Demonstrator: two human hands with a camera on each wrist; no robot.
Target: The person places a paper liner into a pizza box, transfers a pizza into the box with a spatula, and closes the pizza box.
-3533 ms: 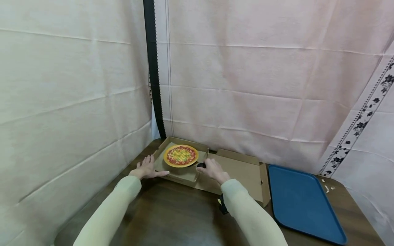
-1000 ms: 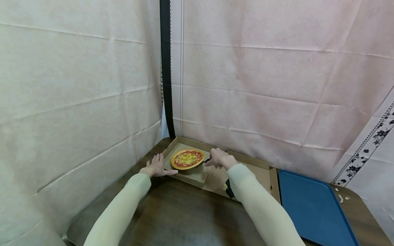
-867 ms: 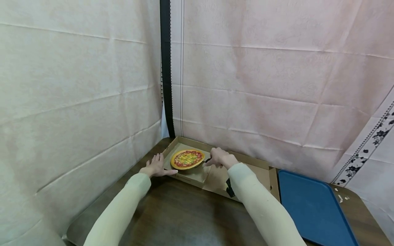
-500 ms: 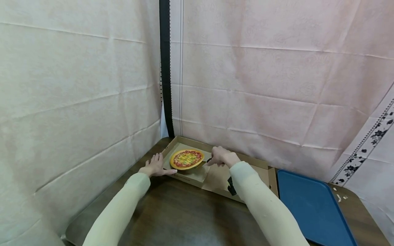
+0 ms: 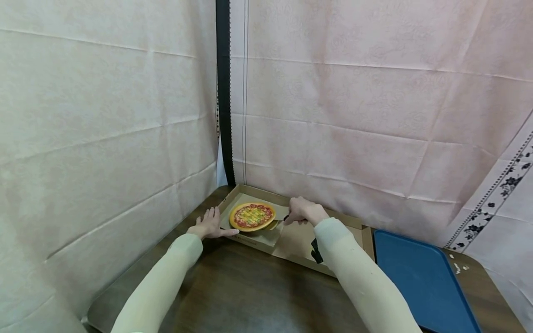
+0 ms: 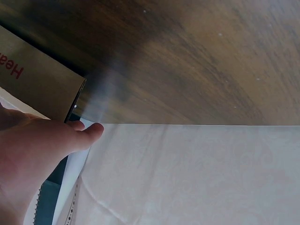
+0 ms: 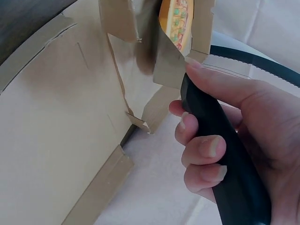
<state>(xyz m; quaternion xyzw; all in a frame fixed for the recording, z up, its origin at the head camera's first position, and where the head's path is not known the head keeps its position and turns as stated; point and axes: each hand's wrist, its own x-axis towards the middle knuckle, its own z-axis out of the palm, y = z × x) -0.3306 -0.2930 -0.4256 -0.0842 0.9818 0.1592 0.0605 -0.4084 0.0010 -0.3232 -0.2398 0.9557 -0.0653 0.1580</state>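
Note:
A small round pizza [image 5: 252,216] with red and yellow topping lies in the left half of an open cardboard pizza box [image 5: 329,231]. My right hand [image 5: 303,212] grips the black handle [image 7: 220,154] of a server. Its flat metal blade [image 7: 166,61] reaches the pizza's [image 7: 178,18] right edge and looks slipped under it. My left hand [image 5: 210,225] rests flat on the table with fingers spread, and its thumb lies against the box's front left corner [image 6: 33,79]. In the left wrist view only the edge of that hand [image 6: 37,145] shows.
The box stands in the far corner of a dark wooden table [image 5: 250,291], with pale curtains [image 5: 354,92] close behind and to the left. A blue tray [image 5: 416,282] lies on the table right of the box's open lid.
My right hand has gone from the box's front edge to the pizza's right side with the server, then drifted slightly right. The left hand has stayed in place.

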